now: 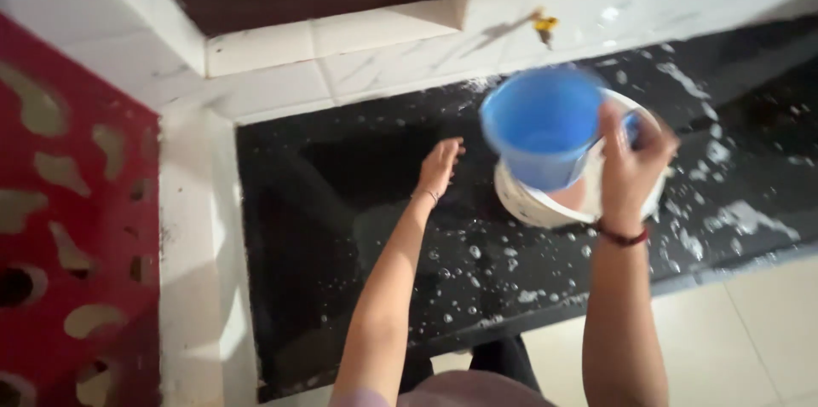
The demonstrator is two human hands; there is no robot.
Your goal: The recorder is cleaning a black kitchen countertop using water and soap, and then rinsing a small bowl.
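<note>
One blue mug point(541, 124), right hand point(629, 170) fingers gripping its handle, tilting at twelve o'clock over white bucket point(545, 207); left hand point(439, 167) fingers spreading empty at nine o'clock.

I count two hands: one left hand point(440, 167) and one right hand point(629, 164). There is one blue mug point(538, 124) in the right hand. One white bucket point(545, 207) sits just under that mug. One small yellow tap point(545, 25) is on the wall beyond the hands. Each wrist has one band.
</note>
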